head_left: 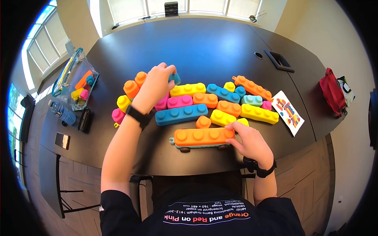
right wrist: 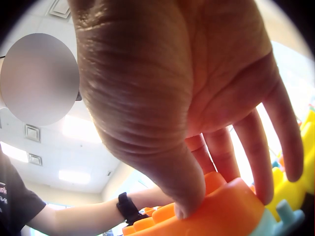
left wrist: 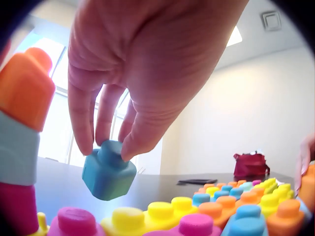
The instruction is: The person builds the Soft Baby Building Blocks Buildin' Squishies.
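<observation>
My left hand [head_left: 156,82] pinches a small teal single-stud block [left wrist: 109,173] by its stud, fingertips and thumb on either side. It is held up beyond the rows of blocks, over the far side of the spread. At the near edge of the table, my right hand [head_left: 255,144] holds the right end of a long orange four-stud block [head_left: 201,136], thumb on the near side and fingers over the far side. That orange block sits on a light blue wheeled base [head_left: 197,146] with dark wheels. A long blue block [head_left: 181,115] lies just beyond it.
Yellow [head_left: 188,89], pink [head_left: 180,102] and other soft blocks cover the middle. At left stand a clear zip bag [head_left: 80,88], a water bottle [head_left: 62,112] and a dark case [head_left: 84,120]. A picture card [head_left: 289,113] and a red bag [head_left: 330,92] are on the right.
</observation>
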The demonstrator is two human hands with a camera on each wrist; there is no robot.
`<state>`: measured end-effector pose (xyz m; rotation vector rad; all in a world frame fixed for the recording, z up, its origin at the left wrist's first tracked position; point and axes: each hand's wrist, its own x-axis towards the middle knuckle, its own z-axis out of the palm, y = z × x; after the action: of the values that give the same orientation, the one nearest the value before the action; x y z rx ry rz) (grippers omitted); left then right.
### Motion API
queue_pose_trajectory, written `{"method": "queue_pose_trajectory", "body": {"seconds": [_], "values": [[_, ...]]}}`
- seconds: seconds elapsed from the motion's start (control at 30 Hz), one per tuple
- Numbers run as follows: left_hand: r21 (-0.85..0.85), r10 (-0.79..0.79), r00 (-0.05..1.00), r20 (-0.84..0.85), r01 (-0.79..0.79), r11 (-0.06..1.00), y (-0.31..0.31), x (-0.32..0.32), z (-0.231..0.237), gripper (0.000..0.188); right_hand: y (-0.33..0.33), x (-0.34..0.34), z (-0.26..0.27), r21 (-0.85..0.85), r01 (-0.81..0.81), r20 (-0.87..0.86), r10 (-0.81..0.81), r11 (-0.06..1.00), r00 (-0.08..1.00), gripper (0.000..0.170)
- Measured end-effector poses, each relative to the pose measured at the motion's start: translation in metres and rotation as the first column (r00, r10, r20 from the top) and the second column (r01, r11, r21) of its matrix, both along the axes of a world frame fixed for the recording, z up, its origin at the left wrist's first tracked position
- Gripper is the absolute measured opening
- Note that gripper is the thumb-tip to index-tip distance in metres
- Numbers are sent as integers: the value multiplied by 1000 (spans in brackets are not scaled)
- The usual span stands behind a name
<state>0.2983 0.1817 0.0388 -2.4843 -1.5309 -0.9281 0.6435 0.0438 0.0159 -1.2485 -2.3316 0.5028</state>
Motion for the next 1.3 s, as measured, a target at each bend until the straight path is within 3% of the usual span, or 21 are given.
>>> {"method": "queue_pose_trajectory", "body": {"seconds": [0.1, 0.2, 0.37, 1.07, 1.17, 1.3], "values": [[-116, -98, 984, 146, 116, 986, -53, 6, 24, 27, -1, -1, 2, -9, 7, -6, -7, 1000, 1000, 31], [-113, -214, 941, 261, 250, 961, -94, 5, 24, 30, -1, 0, 1, -5, 1, -3, -1, 1000, 1000, 31], [-217, -264, 877, 401, 371, 903, -147, 9, 17, 32, 0, 0, 0, 2, -9, -8, 9, 1000, 1000, 30], [-288, -141, 867, 478, 307, 907, -169, 29, -18, 33, 2, 1, -1, 6, -26, -14, 26, 1000, 1000, 30], [-267, -183, 875, 449, 326, 907, -169, 31, -24, 40, 2, 3, -1, 7, -25, -15, 25, 1000, 1000, 30], [-362, -109, 873, 476, 307, 880, -169, 33, -29, 48, 1, 3, 0, -6, -19, -25, 19, 1000, 1000, 30]]}}
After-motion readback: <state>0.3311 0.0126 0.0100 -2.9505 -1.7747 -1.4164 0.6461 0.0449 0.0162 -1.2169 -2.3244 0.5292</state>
